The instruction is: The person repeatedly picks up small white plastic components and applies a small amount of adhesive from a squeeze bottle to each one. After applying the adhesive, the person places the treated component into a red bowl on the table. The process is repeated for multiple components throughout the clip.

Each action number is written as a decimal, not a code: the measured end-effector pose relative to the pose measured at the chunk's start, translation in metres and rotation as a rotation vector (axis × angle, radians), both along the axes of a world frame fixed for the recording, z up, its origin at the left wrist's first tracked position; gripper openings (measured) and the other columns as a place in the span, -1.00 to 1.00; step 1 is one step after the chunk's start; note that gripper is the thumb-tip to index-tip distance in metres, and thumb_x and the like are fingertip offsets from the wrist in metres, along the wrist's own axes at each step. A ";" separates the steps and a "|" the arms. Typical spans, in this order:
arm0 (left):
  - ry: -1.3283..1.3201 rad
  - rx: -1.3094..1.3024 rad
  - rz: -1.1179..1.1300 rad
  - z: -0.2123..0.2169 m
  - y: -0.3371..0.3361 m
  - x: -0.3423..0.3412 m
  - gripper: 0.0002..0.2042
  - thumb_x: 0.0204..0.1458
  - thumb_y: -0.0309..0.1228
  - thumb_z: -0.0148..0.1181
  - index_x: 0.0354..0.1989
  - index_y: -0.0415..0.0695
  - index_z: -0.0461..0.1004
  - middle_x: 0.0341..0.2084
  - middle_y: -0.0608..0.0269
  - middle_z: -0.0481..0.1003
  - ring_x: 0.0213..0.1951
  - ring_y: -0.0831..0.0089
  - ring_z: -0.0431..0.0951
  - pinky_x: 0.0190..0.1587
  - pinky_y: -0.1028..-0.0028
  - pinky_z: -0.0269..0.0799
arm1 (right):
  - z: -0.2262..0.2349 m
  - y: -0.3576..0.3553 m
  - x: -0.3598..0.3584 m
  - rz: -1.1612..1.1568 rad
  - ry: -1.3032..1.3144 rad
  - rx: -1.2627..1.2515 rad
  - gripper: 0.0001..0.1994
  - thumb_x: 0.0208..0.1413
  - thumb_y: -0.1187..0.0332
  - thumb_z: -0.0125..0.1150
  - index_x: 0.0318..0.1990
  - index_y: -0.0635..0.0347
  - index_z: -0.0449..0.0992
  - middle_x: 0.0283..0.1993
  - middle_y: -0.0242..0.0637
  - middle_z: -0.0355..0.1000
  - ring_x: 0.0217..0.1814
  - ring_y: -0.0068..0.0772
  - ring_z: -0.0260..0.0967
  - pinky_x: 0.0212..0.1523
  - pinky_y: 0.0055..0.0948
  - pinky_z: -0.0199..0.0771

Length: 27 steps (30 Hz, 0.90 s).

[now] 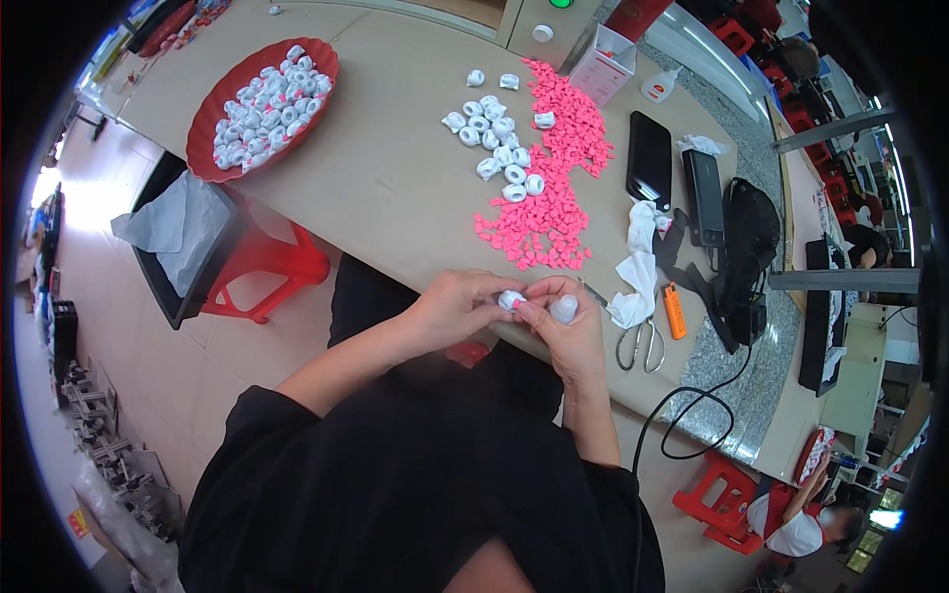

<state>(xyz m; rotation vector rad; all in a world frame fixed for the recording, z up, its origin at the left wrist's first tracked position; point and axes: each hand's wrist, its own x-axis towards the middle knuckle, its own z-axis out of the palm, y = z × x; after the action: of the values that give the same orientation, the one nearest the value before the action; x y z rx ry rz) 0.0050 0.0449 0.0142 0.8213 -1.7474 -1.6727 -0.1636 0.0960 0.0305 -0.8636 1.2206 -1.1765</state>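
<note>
My left hand point(457, 311) is closed, pinching a small white ring-shaped piece point(508, 297) over the table's near edge. Thumb and forefinger of my right hand point(578, 348) meet that piece at a spot of pink on its side. Also in the right hand, against the palm, is a small whitish plastic bottle point(563, 309), partly covered by the fingers. Just beyond my hands lies a spread of small pink pieces point(539, 222). Loose white ring-shaped pieces point(488, 128) sit along its left side.
At the far left a red scalloped basket point(201, 133) holds many white pieces with pink spots. To the right lie scissors point(643, 348), an orange lighter point(674, 312), crumpled tissue point(638, 272), a black phone point(648, 158) and a cable point(704, 390). A red stool point(287, 262) stands left.
</note>
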 end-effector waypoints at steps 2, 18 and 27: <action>-0.064 -0.014 -0.031 0.004 -0.003 0.002 -0.75 -0.05 -0.62 0.11 -0.15 -0.24 0.44 -0.39 0.25 0.45 -0.37 0.60 0.48 -0.32 0.61 0.41 | -0.001 -0.001 -0.002 -0.033 0.065 0.002 -0.83 -0.05 0.57 0.20 -0.28 0.31 0.36 -0.43 -0.28 0.44 -0.38 -0.57 0.42 -0.33 -0.64 0.40; 0.034 0.134 -0.037 0.005 -0.003 0.002 -0.77 0.08 -0.59 -0.05 -0.08 -0.24 0.38 -0.55 0.36 0.37 -0.49 0.65 0.41 -0.43 0.64 0.35 | -0.006 -0.001 0.001 -0.036 0.272 -0.028 -0.83 -0.10 0.49 0.26 -0.33 0.31 0.43 -0.48 -0.35 0.44 -0.40 -0.62 0.38 -0.35 -0.64 0.36; 0.057 0.379 0.048 0.009 -0.001 -0.001 -0.76 0.11 -0.50 -0.03 -0.05 -0.25 0.35 -0.64 0.44 0.29 -0.62 0.72 0.25 -0.57 0.69 0.21 | -0.007 -0.007 0.013 -0.140 0.352 -0.104 -0.84 -0.09 0.47 0.27 -0.33 0.34 0.49 -0.43 -0.30 0.46 -0.37 -0.61 0.38 -0.32 -0.60 0.38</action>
<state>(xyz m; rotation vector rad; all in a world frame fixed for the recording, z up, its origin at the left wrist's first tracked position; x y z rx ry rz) 0.0038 0.0442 0.0230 0.9594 -1.3796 -2.0057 -0.1510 0.0894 0.0230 -1.1110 1.5359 -1.2421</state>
